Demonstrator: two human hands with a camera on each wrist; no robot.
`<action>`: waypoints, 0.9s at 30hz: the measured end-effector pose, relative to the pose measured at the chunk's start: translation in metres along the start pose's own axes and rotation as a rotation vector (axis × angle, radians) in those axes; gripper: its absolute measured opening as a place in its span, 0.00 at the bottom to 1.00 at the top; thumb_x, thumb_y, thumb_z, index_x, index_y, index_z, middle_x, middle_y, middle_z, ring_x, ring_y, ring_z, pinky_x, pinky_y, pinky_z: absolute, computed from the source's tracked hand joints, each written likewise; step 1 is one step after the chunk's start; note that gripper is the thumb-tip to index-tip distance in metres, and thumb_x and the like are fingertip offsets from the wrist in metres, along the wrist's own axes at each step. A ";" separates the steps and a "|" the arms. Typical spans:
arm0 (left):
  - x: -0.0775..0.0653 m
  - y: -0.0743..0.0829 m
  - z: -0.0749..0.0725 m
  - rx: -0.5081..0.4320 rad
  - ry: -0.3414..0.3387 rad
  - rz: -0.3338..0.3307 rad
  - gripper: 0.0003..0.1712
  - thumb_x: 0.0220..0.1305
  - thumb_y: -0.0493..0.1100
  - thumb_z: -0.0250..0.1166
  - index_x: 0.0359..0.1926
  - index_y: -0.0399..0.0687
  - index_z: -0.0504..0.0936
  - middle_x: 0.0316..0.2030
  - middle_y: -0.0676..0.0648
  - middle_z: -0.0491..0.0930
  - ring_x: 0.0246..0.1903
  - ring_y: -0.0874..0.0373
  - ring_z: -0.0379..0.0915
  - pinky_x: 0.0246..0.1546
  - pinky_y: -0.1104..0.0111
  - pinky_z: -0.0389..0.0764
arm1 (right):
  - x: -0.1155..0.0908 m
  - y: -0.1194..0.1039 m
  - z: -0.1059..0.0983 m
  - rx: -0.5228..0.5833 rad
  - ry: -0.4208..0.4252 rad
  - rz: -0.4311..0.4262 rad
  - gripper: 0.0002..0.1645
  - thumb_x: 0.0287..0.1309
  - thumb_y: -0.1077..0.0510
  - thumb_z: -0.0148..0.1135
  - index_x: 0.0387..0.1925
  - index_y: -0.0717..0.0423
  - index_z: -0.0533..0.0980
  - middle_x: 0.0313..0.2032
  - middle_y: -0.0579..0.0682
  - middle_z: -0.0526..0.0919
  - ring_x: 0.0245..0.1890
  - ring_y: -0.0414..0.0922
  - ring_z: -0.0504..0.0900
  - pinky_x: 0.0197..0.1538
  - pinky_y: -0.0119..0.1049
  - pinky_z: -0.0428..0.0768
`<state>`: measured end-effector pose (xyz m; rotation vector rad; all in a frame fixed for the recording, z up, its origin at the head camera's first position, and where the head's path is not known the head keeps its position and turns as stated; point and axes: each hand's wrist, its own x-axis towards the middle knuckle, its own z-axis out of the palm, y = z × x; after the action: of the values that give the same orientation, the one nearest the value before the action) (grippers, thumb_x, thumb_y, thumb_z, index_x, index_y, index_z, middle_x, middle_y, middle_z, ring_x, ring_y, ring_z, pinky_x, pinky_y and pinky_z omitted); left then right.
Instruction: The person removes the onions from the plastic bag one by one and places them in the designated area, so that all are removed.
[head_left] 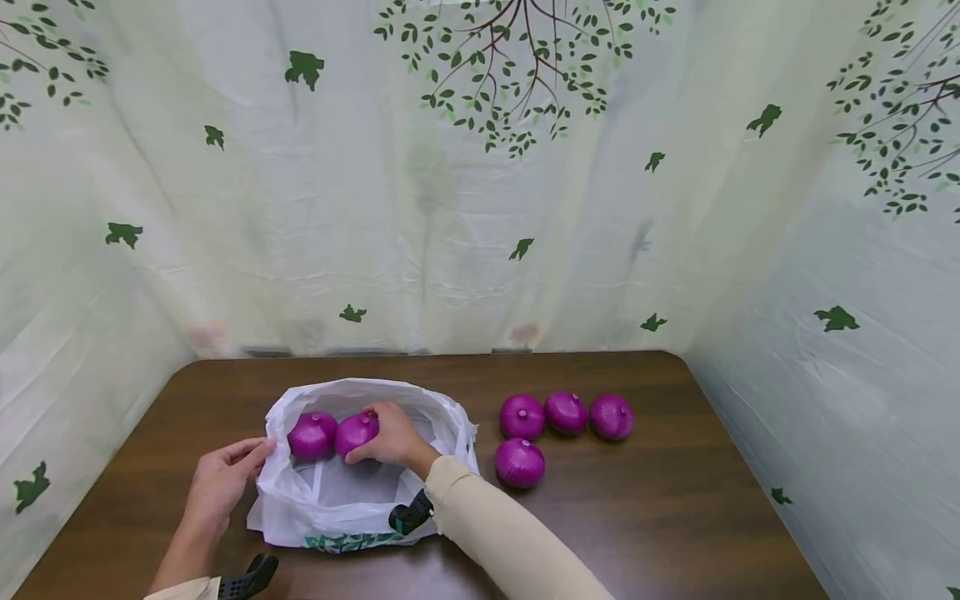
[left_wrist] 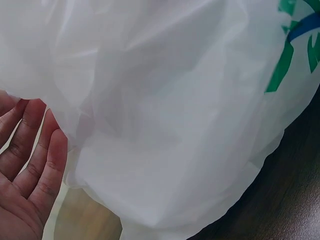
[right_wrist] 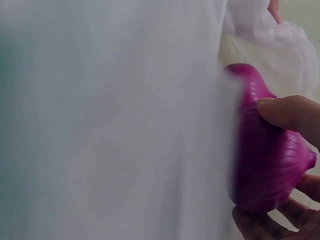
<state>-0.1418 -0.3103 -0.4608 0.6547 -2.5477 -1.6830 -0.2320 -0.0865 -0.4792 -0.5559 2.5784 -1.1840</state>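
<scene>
A white plastic bag [head_left: 322,508] with green print on its front lies on the table, its mouth spread wide. Two purple onions sit side by side within it. My right hand [head_left: 393,437] reaches inside and grips the right onion [head_left: 356,433], thumb on one side and fingers on the other, as the right wrist view shows. Touching that one is the left onion [head_left: 312,435]. At the bag's left rim, my left hand [head_left: 217,479] holds the plastic between thumb and fingers; in the left wrist view its fingertips are partly hidden behind the bag.
Right of the bag, several purple onions [head_left: 522,417] stand on the brown wooden table [head_left: 660,517], one [head_left: 520,463] nearer the front. A pale curtain [head_left: 465,275] with leaf prints hangs behind and at both sides of the table.
</scene>
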 end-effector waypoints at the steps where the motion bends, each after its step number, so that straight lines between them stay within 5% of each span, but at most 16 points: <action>1: 0.000 0.000 -0.001 0.001 -0.001 0.000 0.37 0.64 0.59 0.62 0.56 0.27 0.75 0.34 0.58 0.81 0.29 0.69 0.76 0.33 0.77 0.75 | -0.001 -0.002 -0.001 -0.010 -0.009 -0.012 0.43 0.36 0.49 0.81 0.56 0.53 0.73 0.49 0.45 0.75 0.51 0.39 0.72 0.53 0.29 0.72; 15: -0.001 -0.001 -0.004 0.014 0.000 0.006 0.37 0.64 0.60 0.62 0.55 0.28 0.76 0.33 0.60 0.80 0.29 0.69 0.75 0.35 0.76 0.76 | -0.014 -0.007 -0.019 -0.028 -0.076 -0.121 0.43 0.35 0.51 0.81 0.57 0.55 0.74 0.51 0.46 0.76 0.52 0.38 0.71 0.52 0.28 0.71; 27: 0.000 0.000 0.003 0.012 0.000 -0.005 0.38 0.64 0.59 0.62 0.56 0.27 0.75 0.36 0.56 0.81 0.29 0.69 0.75 0.34 0.76 0.76 | -0.036 0.005 -0.062 -0.043 -0.152 -0.237 0.43 0.39 0.53 0.79 0.59 0.56 0.72 0.53 0.49 0.76 0.52 0.38 0.73 0.51 0.27 0.73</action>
<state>-0.1427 -0.3078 -0.4627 0.6621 -2.5606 -1.6709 -0.2241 -0.0261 -0.4417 -0.9447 2.4654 -1.1082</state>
